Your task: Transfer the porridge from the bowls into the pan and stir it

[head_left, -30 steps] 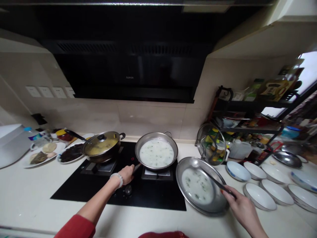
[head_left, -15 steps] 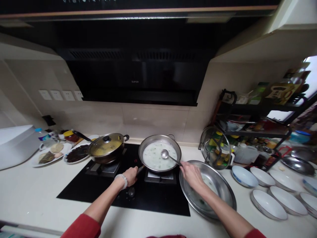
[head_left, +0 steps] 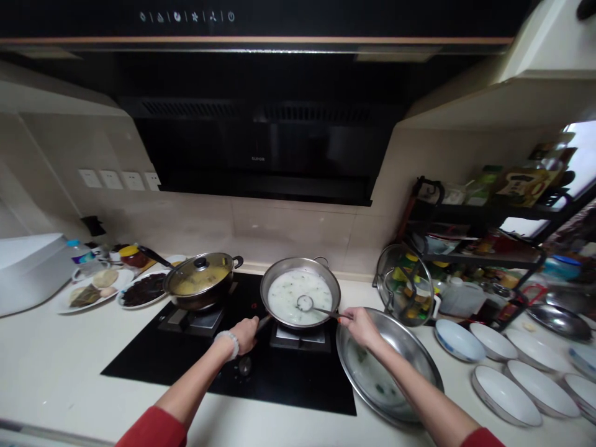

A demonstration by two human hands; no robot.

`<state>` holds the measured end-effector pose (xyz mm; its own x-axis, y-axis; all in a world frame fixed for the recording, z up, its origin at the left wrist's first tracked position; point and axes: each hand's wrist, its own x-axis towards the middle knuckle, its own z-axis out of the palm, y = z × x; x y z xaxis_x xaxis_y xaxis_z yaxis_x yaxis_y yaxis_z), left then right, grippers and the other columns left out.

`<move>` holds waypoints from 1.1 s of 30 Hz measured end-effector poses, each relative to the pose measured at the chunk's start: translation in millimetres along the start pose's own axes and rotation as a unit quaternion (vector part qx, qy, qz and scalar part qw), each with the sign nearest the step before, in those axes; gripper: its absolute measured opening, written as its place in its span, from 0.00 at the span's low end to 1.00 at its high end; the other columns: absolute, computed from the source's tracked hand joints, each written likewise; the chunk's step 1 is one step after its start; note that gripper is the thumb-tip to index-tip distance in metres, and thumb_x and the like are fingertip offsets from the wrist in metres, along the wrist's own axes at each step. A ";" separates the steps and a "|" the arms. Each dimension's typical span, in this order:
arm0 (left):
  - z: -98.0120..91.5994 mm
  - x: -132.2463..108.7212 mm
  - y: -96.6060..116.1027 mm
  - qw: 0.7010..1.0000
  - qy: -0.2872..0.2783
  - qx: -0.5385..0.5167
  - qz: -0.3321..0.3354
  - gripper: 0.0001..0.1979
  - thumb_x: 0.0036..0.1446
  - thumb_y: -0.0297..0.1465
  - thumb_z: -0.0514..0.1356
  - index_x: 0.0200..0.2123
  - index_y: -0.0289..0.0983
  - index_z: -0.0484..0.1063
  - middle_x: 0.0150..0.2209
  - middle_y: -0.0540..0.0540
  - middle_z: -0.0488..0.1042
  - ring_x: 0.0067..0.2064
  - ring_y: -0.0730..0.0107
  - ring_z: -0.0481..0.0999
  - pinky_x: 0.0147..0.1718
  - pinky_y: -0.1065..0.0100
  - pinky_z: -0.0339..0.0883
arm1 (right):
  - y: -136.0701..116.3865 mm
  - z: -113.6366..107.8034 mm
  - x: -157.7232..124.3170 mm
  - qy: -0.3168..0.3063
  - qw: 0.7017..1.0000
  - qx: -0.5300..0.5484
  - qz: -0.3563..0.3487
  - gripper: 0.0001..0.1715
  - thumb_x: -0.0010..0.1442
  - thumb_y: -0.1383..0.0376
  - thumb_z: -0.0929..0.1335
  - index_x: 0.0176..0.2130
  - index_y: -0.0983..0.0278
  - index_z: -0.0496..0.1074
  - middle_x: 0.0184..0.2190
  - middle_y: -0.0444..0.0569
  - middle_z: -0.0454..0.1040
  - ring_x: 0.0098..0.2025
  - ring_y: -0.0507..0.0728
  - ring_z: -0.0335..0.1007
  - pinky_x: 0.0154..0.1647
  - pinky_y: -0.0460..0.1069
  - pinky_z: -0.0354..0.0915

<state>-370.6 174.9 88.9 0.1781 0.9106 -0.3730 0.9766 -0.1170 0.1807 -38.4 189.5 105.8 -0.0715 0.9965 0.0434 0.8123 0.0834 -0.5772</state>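
Left hand (head_left: pixel 245 335) grips the pan (head_left: pixel 291 264) handle; right hand (head_left: pixel 362 327), above the edge of the basin (head_left: pixel 412 347), holds the ladle (head_left: pixel 305 303) over the pan's rim.

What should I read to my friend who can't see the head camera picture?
A person's right hand holds a ladle in a pan of white soup, while the left hand grips the pan's handle at a black stove. A lidded pan sits to the left; a metal bowl and white bowls are on the right.
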 end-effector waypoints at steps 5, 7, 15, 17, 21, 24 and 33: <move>-0.4 -1.3 1.5 1.000 0.006 0.019 -0.004 0.19 0.49 0.27 0.57 0.47 0.36 0.65 0.42 0.39 0.74 0.40 0.59 0.79 0.36 0.66 0.71 | 12.4 -7.9 -1.3 0.002 1.000 0.031 -0.003 0.11 0.50 0.63 0.65 0.25 0.65 0.75 0.23 0.46 0.76 0.29 0.55 0.69 0.30 0.46 0.58; -0.8 -2.3 2.5 1.000 0.008 0.021 -0.006 0.19 0.49 0.28 0.57 0.47 0.36 0.65 0.42 0.39 0.74 0.40 0.59 0.79 0.37 0.66 0.71 | 17.9 -9.0 -1.7 0.004 0.999 0.045 -0.003 0.11 0.50 0.63 0.65 0.25 0.65 0.75 0.23 0.46 0.75 0.29 0.55 0.69 0.30 0.46 0.58; -1.5 -3.6 4.8 1.000 -0.009 0.013 -0.003 0.21 0.50 0.27 0.56 0.50 0.37 0.63 0.39 0.39 0.74 0.39 0.57 0.79 0.38 0.62 0.71 | 14.7 -14.2 -5.4 -0.004 1.000 -0.014 0.004 0.12 0.53 0.63 0.64 0.29 0.65 0.76 0.24 0.48 0.75 0.31 0.56 0.70 0.32 0.47 0.58; -1.2 -3.6 5.0 1.000 -0.010 0.015 -0.004 0.21 0.50 0.27 0.56 0.50 0.38 0.63 0.39 0.39 0.74 0.39 0.57 0.79 0.39 0.62 0.71 | 5.1 -16.6 -8.4 -0.003 0.997 -0.070 0.011 0.12 0.55 0.63 0.64 0.33 0.64 0.76 0.28 0.51 0.77 0.35 0.57 0.72 0.34 0.47 0.58; -0.8 -3.9 5.7 1.000 -0.001 0.025 -0.011 0.21 0.50 0.28 0.56 0.49 0.37 0.63 0.41 0.39 0.74 0.37 0.59 0.79 0.36 0.64 0.72 | -12.4 -17.9 -14.9 -0.004 0.982 -0.190 0.013 0.15 0.59 0.63 0.62 0.42 0.63 0.74 0.36 0.58 0.78 0.40 0.62 0.73 0.35 0.50 0.60; -1.5 -4.8 6.8 1.000 -0.002 0.025 -0.013 0.20 0.50 0.27 0.56 0.49 0.36 0.64 0.40 0.39 0.75 0.35 0.61 0.79 0.34 0.66 0.72 | -18.3 -14.6 -18.1 -0.010 0.972 -0.233 0.006 0.16 0.61 0.64 0.60 0.43 0.62 0.73 0.37 0.59 0.78 0.40 0.63 0.74 0.35 0.51 0.60; -1.9 -5.3 7.2 1.000 0.003 0.012 -0.009 0.20 0.49 0.27 0.56 0.48 0.36 0.64 0.38 0.41 0.75 0.34 0.61 0.79 0.33 0.67 0.71 | -3.7 -7.8 -7.0 -0.006 0.998 -0.068 0.016 0.11 0.55 0.64 0.64 0.32 0.63 0.76 0.30 0.52 0.78 0.37 0.58 0.73 0.34 0.47 0.58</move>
<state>-364.8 170.0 93.9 0.1605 0.9146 -0.3712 0.9821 -0.1102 0.1531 -36.3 182.2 114.0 -0.0513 0.9986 0.0162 0.8853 0.0530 -0.4619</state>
